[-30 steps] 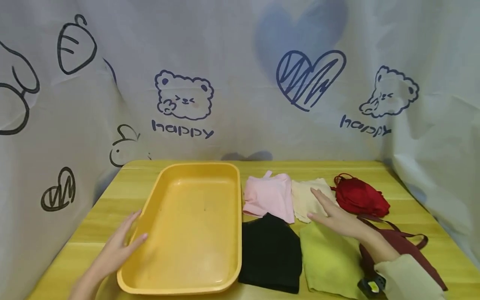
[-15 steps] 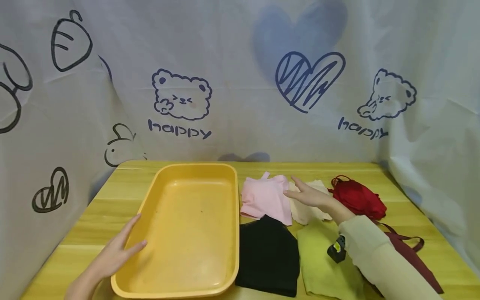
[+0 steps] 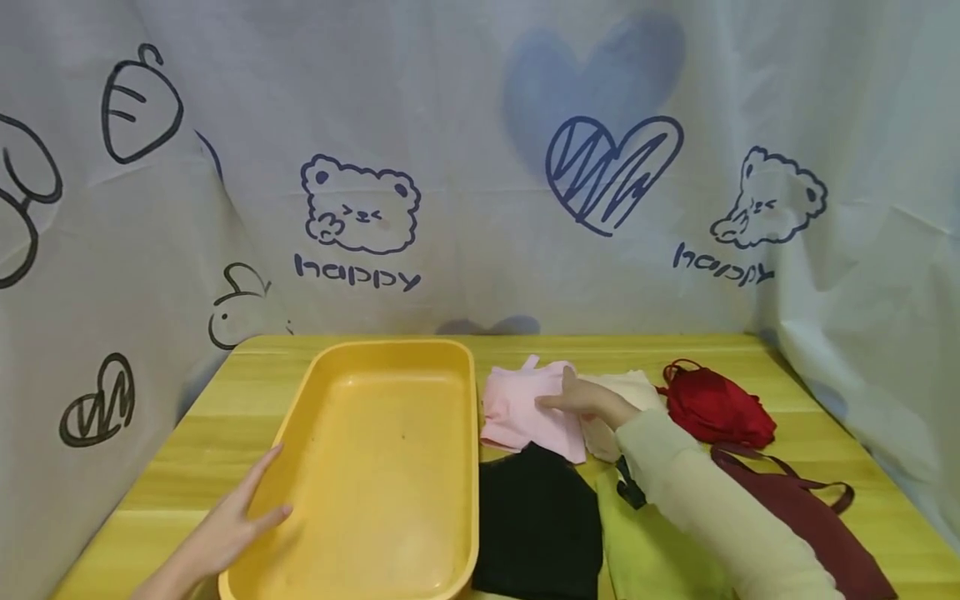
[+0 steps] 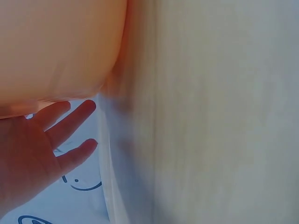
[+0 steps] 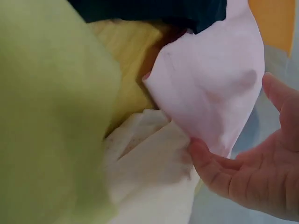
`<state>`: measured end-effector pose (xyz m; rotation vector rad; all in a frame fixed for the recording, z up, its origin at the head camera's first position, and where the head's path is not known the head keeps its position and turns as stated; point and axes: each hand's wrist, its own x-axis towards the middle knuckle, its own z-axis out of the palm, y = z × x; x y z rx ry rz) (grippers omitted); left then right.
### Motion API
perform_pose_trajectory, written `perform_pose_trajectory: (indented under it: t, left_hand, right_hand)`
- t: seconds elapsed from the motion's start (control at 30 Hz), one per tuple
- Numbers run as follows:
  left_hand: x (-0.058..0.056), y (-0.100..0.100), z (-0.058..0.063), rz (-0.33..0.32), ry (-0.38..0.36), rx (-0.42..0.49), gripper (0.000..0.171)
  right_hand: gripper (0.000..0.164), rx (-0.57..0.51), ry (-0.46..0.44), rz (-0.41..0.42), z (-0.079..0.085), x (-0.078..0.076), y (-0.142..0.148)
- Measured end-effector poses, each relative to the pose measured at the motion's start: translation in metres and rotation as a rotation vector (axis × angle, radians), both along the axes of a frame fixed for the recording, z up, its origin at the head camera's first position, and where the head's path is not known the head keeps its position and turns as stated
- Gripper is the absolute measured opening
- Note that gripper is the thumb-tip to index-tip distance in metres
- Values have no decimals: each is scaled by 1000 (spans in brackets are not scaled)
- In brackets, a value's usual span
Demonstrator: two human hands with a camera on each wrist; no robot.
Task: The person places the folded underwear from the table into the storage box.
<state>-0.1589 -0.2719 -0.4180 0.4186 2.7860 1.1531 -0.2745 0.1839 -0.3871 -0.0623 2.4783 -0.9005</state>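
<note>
My left hand (image 3: 232, 527) rests at the left side of a yellow plastic tray (image 3: 476, 467), thumb over the rim and straight fingers along the outer wall. In the left wrist view its fingers (image 4: 70, 128) are spread beside the tray wall. My right hand (image 3: 588, 398) is over a folded pink garment (image 3: 510, 398) with a small strap. In the right wrist view, thumb and fingers (image 5: 203, 151) stand apart at the edges of the pink garment (image 5: 210, 79). A cream folded cloth (image 3: 633, 388) lies partly hidden beneath the right wrist.
A black folded garment (image 3: 536, 525) lies right of the tray, a yellow-green folded cloth (image 3: 645, 550) beside it. Farther right are a red bundled item with cords (image 3: 720, 408) and a maroon strapped item (image 3: 817, 525). A white curtain with drawings (image 3: 480, 167) hangs behind the wooden table (image 3: 262, 375).
My right hand has moved left from above the cream and yellow-green cloths to the pink garment. My left hand stays at the tray's side. The head view has shifted slightly.
</note>
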Motion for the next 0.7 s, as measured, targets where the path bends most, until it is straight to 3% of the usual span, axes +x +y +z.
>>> perform_pose_trajectory:
  t: [0.13, 0.17, 0.27, 0.37, 0.4, 0.5, 0.7]
  left_hand:
    - [2, -1, -1, 4, 7, 6, 78]
    - [2, -1, -1, 4, 17, 1, 78]
    - [2, -1, -1, 5, 42, -13, 78]
    - [3, -1, -1, 9, 37, -20, 79]
    - [4, -1, 0, 12, 30, -20, 79]
    - [3, 1, 1, 13, 5, -15, 80]
    - [2, 2, 0, 15, 9, -26, 79]
  right_hand:
    - [106, 105, 51, -36, -23, -17, -12]
    - [115, 108, 89, -42, -38, -26, -9]
    - [128, 160, 125, -99, -51, -35, -11]
    - [128, 126, 133, -169, -46, -30, -15]
    - [121, 126, 106, -197, -33, -22, -21]
    - [112, 96, 152, -223, -24, -10, -24]
    - [108, 16, 205, -246, -22, -6, -27]
